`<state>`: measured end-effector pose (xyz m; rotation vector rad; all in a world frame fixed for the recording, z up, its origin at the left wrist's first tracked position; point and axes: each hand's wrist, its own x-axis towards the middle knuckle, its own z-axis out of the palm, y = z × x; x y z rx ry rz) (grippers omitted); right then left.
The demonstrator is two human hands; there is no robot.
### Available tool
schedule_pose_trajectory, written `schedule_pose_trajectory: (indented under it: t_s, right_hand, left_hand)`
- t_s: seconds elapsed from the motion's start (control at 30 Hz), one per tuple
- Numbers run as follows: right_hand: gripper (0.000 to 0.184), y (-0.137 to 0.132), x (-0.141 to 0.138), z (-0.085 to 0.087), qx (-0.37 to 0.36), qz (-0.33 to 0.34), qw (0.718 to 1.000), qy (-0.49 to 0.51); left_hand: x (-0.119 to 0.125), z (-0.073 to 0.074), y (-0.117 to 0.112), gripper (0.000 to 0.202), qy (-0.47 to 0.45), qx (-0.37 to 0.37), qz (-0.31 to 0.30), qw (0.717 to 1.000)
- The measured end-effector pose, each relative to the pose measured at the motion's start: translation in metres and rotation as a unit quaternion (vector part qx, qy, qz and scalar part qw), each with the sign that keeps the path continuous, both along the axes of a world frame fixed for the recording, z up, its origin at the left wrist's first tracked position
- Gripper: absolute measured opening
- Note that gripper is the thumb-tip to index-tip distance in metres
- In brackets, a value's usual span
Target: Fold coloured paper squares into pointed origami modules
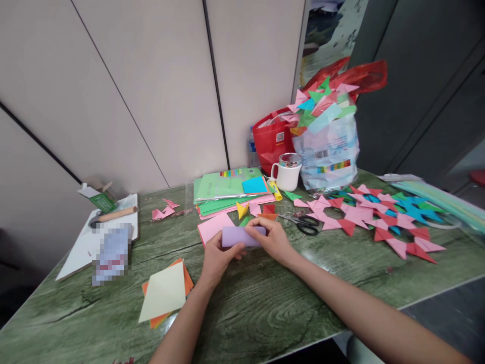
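A strip of folded purple paper (235,236) is held between my two hands above the green wood-grain table (265,303). My left hand (219,257) pinches its left end, thumb along the lower edge. At the other end my right hand (271,237) grips the paper, with fingers over its top edge. Just behind lie a pink sheet (215,226) and small folded pieces in yellow (242,210) and orange. To the left of my left forearm sits a stack of square sheets with a cream one (163,292) on top.
Black-handled scissors (307,223) and linked folded paper stars (364,210) lie to the right. A white mug (288,174), red bag (273,141) and stuffed plastic bag (329,151) stand behind. Green paper packs (223,184) lie by the wall; a hammer (117,215) rests on a white board at left.
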<state>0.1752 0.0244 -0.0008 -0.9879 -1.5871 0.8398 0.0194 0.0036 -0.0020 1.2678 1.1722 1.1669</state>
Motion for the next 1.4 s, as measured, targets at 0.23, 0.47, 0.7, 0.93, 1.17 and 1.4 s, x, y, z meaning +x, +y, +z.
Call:
schedule_pose_trajectory:
  t_s: [0.23, 0.47, 0.7, 0.93, 1.17, 1.4]
  right_hand:
    - [0.012, -0.0033, -0.0033, -0.0009, 0.018, -0.034, 0.999, -0.007]
    - [0.012, -0.0058, -0.0048, -0.0017, 0.045, -0.044, 0.998, -0.002]
    - [0.015, -0.0037, -0.0024, -0.0008, 0.039, -0.050, 0.998, 0.007]
    - [0.015, -0.0009, 0.0002, -0.0014, 0.026, -0.054, 0.998, 0.016]
    - [0.015, -0.0013, -0.0006, 0.0000, 0.029, -0.051, 0.998, 0.021]
    - [0.014, -0.0007, 0.0005, 0.0005, 0.029, -0.046, 0.998, 0.016]
  left_hand:
    - [0.0040, -0.0013, -0.0020, 0.032, -0.032, -0.010, 0.025, 0.999]
    - [0.0041, -0.0012, -0.0016, 0.029, -0.063, -0.024, 0.033, 0.997]
    - [0.0031, -0.0027, 0.0000, 0.029, -0.077, 0.001, 0.029, 0.997]
    - [-0.0003, -0.0021, 0.0016, 0.034, -0.106, -0.004, -0.003, 0.994]
    - [0.0007, -0.0041, 0.0018, 0.027, -0.104, -0.004, 0.008, 0.995]
    - [0.0003, -0.0020, 0.0012, 0.043, -0.114, 0.019, 0.007, 0.993]
